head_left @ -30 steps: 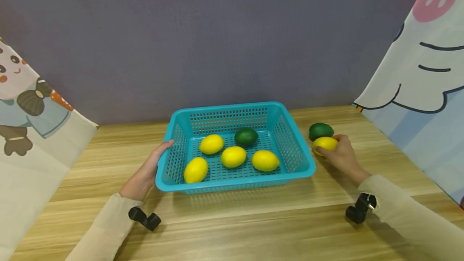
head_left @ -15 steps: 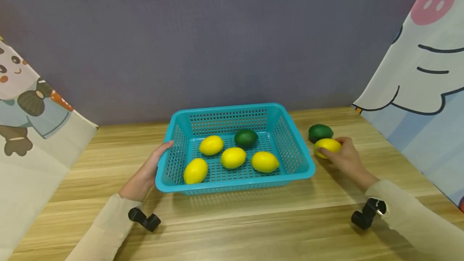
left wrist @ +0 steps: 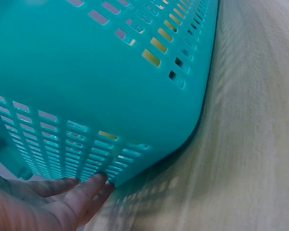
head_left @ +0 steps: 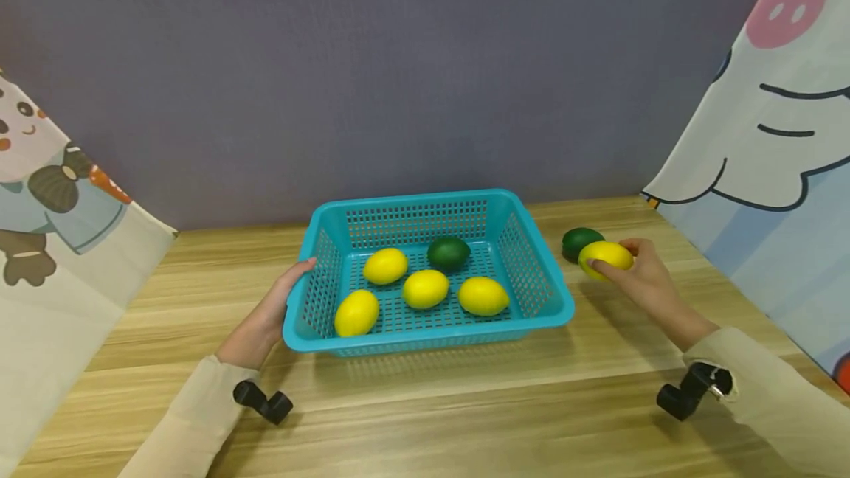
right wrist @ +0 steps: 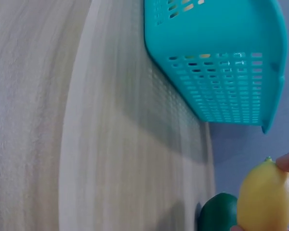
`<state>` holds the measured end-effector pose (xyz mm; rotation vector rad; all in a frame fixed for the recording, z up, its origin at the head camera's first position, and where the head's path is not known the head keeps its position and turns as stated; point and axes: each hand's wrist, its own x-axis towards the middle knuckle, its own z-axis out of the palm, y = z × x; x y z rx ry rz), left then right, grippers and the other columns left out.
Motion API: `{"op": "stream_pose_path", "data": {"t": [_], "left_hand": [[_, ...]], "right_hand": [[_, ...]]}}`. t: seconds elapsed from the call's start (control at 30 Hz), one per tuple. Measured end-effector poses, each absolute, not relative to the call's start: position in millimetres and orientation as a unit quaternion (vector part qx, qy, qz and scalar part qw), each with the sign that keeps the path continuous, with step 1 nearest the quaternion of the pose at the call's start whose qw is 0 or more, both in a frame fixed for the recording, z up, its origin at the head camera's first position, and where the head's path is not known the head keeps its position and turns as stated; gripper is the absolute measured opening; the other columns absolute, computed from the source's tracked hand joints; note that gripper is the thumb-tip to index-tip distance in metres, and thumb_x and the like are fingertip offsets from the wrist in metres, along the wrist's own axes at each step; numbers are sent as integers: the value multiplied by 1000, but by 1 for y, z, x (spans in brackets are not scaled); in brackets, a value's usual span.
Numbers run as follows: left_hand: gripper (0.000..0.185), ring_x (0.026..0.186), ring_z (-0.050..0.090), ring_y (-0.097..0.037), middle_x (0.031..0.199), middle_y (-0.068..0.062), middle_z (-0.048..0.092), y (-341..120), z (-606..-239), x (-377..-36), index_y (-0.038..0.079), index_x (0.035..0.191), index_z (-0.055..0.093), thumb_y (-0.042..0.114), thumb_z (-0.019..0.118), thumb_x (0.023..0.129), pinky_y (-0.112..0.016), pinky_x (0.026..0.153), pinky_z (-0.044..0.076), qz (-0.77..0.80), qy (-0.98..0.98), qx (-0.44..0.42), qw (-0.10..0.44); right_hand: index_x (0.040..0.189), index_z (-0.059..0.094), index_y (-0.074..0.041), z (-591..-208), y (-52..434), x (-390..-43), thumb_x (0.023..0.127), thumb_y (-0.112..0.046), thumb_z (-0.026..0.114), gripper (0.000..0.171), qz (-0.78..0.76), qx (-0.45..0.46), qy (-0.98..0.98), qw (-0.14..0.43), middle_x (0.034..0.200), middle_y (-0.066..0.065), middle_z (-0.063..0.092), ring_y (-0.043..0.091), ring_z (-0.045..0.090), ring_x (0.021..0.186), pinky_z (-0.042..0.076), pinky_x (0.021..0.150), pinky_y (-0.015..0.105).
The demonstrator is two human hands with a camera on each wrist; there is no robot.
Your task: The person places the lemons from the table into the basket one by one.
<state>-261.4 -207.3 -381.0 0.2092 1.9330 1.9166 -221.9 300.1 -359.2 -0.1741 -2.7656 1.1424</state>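
A teal perforated plastic basket [head_left: 531, 271] at the table's centre was steadied at its left wall by the left hand [head_left: 265, 319], fingers straight. Inside it, four lemons and one lime were already gathered. To its right, a yellow plastic lemon [head_left: 606, 257] was pinched by the right hand [head_left: 647, 282], just beside a dark green lime [head_left: 575, 239] not yet collected.

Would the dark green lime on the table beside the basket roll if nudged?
Probably: the dark green lime-shaped fruit is rounded and lies loose on the smooth wooden table. Its oval shape suggests a wobbly, curving roll. The right hand, holding the yellow lemon right beside it, could easily bump it.
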Motion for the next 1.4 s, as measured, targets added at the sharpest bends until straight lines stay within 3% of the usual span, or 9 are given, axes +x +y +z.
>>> {"op": "stream_pose_path", "data": {"t": [0.13, 0.43, 0.7, 0.83, 1.07, 1.4], "left_hand": [[71, 136, 19, -40, 153, -24, 7, -208, -381, -261, 15, 151, -13, 48, 21, 98, -55, 108, 21, 687, 694, 73, 204], [71, 137, 18, -41, 154, -23, 6, -208, -381, -261, 15, 150, -13, 48, 21, 98, -56, 109, 20, 686, 695, 73, 203], [72, 136, 20, -42, 153, -25, 7, -207, -382, -261, 14, 150, -12, 49, 21, 97, -56, 107, 23, 685, 695, 71, 207], [72, 136, 21, -41, 153, -24, 9, -207, -382, -261, 14, 151, -11, 48, 22, 97, -55, 108, 23, 688, 693, 66, 206], [72, 136, 19, -42, 153, -24, 7, -207, -382, -262, 14, 150, -12, 48, 22, 97, -56, 108, 22, 688, 694, 69, 201], [71, 134, 24, -40, 152, -25, 11, -207, -382, -261, 13, 151, -10, 49, 21, 97, -52, 107, 26, 682, 700, 66, 199]], "right_hand": [[134, 23, 17, -353, 296, -221, 90, -43, 58, 82, 379, -45, -921, 79, 124, 37, 37, 37, 45, 97, 40, 69, 29], [137, 23, 16, -334, 282, -223, 90, -43, 60, 84, 370, -21, -926, 67, 131, 38, 34, 39, 46, 102, 42, 71, 29], [137, 22, 15, -319, 264, -221, 90, -37, 62, 81, 387, 11, -921, 52, 130, 35, 34, 41, 45, 107, 44, 70, 20], [136, 25, 14, -312, 255, -222, 89, -36, 63, 79, 374, 30, -926, 51, 129, 34, 37, 38, 47, 104, 45, 72, 24], [133, 30, 11, -300, 238, -224, 88, -37, 64, 74, 363, 71, -928, 48, 128, 29, 40, 37, 46, 106, 45, 82, 41], [131, 35, 6, -298, 212, -225, 87, -36, 66, 68, 357, 117, -927, 12, 123, 23, 47, 35, 48, 105, 48, 77, 37]]}}
